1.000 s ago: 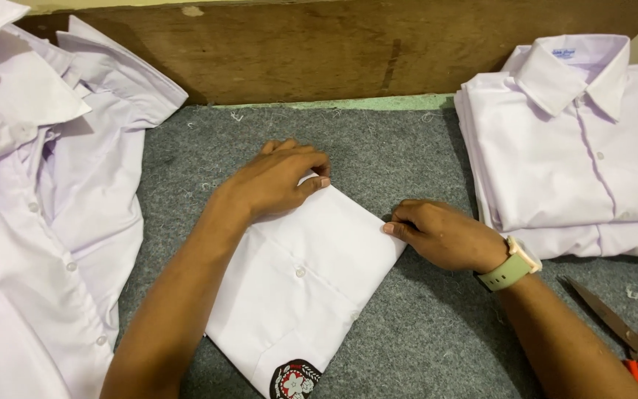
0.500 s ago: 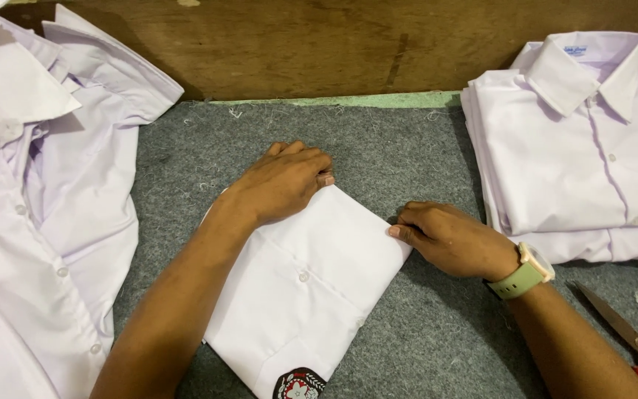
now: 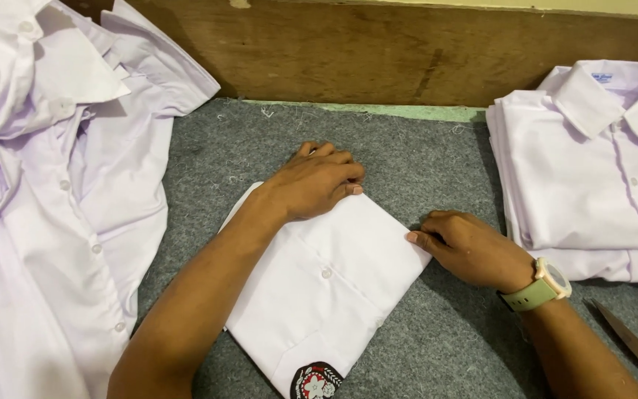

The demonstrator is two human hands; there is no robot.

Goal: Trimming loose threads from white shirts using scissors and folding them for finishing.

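White cotton makes up the folded shirt [image 3: 334, 284] that lies near the middle of the table [image 3: 437, 162], set at a slant on the grey felt cover, with a button showing on its front and a round red, black and white badge [image 3: 315, 382] at its near corner. The left hand [image 3: 317, 181] lies flat on the shirt's far corner, palm down, fingers stretched out and close together, pressing the cloth and gripping nothing. The right hand [image 3: 470, 247] rests on the felt at the shirt's right edge, fingers curled loosely, its fingertips [image 3: 415, 237] touching the fold; whether they pinch the cloth cannot be told. A pale green watch [image 3: 540, 288] with a light case sits on the right wrist. To the right, well apart from the hands, a stack of folded shirts [image 3: 592, 177] lies with a collar uppermost. To the left, a heap of loose shirts [image 3: 46, 192] spreads over the table's edge, unfolded and creased. At the lower right corner the blades of a pair of scissors [image 3: 633, 340] show, with a bit of orange handle at the picture's edge. A wooden board [image 3: 407, 52] stands behind the table.
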